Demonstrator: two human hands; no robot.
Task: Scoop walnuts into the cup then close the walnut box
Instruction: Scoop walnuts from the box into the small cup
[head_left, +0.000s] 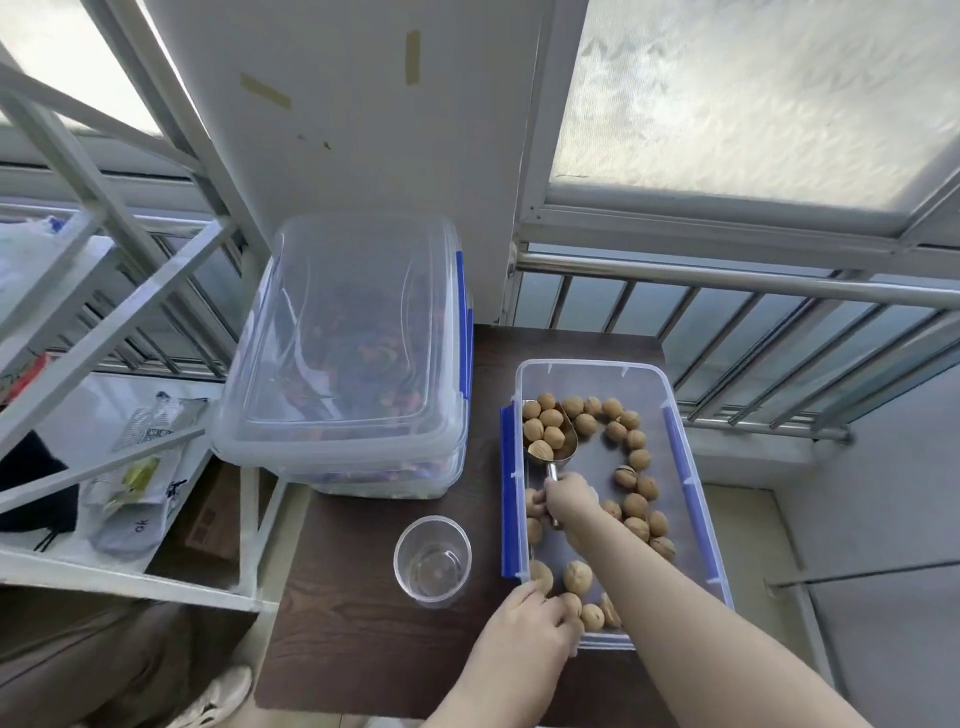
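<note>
An open clear walnut box (696, 499) with blue clips sits on the right of a dark wooden table (363, 649). Several walnuts (636, 506) lie along its sides. My right hand (569, 500) grips the handle of a metal scoop (563, 449) that holds several walnuts at the box's far left corner. My left hand (530, 621) grasps the box's near left corner. A clear plastic cup (432, 560) stands empty just left of the box.
Stacked clear lidded containers (353, 364) with dark contents stand at the back left of the table. A white metal rack (119, 415) with bags is further left. A wall, a window and a metal railing (753, 322) lie behind the table.
</note>
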